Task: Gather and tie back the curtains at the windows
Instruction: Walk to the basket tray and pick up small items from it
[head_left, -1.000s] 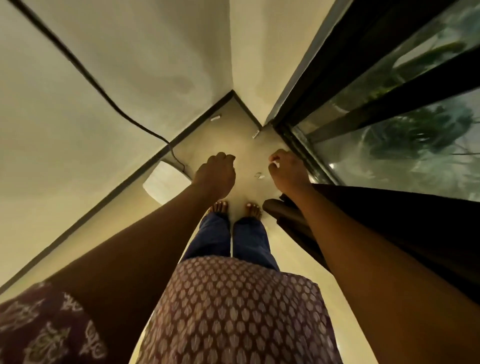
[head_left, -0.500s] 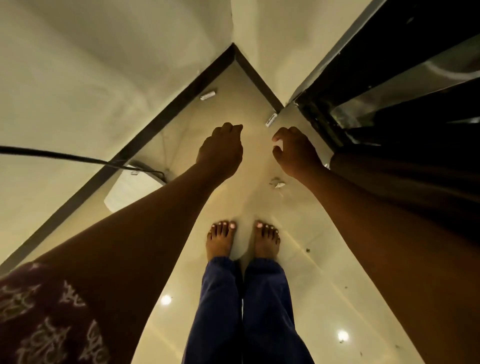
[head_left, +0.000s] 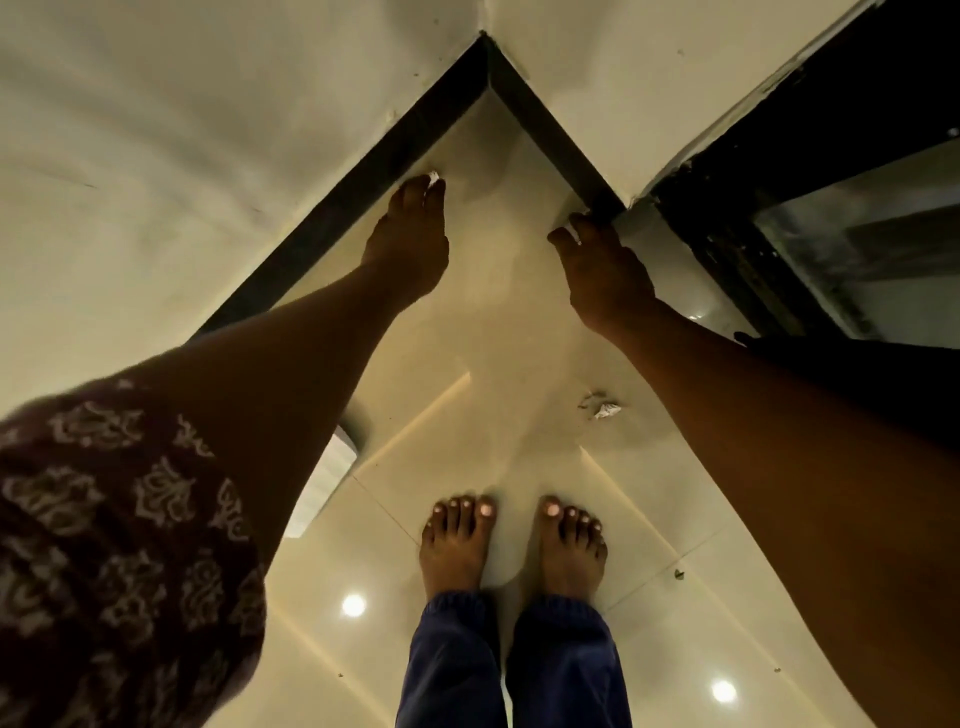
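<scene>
I am bent low over the floor in a room corner. My left hand (head_left: 410, 239) reaches to the dark skirting, and its fingertips pinch a small white piece (head_left: 435, 180) there. My right hand (head_left: 602, 275) is at the corner by the window frame, thumb and fingers closed around another small white piece (head_left: 577, 236) that is mostly hidden. The dark curtain (head_left: 872, 379) hangs bunched behind my right forearm. The window glass (head_left: 857, 239) shows at the right edge.
A crumpled white scrap (head_left: 602, 408) lies on the glossy tiled floor (head_left: 493, 338) between my arms. A white boxy object (head_left: 324, 486) sits by the left wall under my left forearm. My bare feet (head_left: 511, 551) stand close below. Walls meet straight ahead.
My view has dropped closer to the floor. Both hands moved forward and down, from hovering above the tiles to the two white pieces by the skirting.
</scene>
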